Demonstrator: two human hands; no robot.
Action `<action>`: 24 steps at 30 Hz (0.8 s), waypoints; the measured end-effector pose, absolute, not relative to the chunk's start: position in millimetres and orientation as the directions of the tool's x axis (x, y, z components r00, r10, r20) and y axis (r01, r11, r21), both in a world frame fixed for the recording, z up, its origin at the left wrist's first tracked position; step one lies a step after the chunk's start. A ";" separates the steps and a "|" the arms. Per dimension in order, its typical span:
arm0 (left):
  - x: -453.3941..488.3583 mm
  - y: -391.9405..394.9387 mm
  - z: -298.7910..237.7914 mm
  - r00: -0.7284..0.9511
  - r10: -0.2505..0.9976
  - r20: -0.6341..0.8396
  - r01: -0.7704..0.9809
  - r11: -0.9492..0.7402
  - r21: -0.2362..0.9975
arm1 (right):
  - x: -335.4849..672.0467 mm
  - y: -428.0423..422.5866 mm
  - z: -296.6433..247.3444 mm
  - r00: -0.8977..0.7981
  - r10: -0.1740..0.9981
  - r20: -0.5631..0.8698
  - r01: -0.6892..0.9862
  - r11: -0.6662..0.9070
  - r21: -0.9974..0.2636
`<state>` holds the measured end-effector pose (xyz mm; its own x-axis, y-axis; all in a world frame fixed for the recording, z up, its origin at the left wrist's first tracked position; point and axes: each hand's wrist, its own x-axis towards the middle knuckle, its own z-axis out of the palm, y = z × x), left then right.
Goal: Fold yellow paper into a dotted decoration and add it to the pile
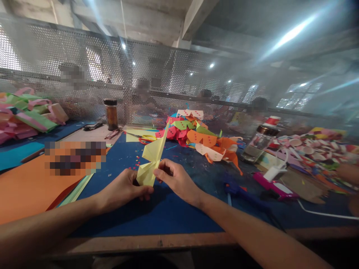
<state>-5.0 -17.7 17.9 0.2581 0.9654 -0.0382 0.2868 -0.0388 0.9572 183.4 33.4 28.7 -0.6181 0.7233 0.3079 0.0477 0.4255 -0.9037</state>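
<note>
The left hand (127, 186) has its fingers (146, 190) closed on the lower end of a folded yellow paper (153, 155), thumb in front; the right hand (179, 181) pinches its right edge between thumb and bent fingers. The paper is held tilted above the blue tabletop (168, 220), its narrow tip pointing up. Beyond it lie scissors (149, 138) with yellow and red handles, and right of these a pile of bright cutouts (202, 138), some dotted. A dark-lidded jar (111, 115) stands farther left, while orange paper (22, 194) spreads near the left forearm. On the right, a blurred blue tool (248, 196) lies beside a magenta power strip (280, 188) with a white plug (273, 173); a clear bottle (256, 144) stands behind them.
</note>
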 end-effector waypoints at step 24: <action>-6.6 -17.7 13.5 0.327 0.942 -0.076 0.288 -0.023 0.957 | 183.5 33.9 31.9 -0.578 0.742 0.341 0.017 0.429 -0.903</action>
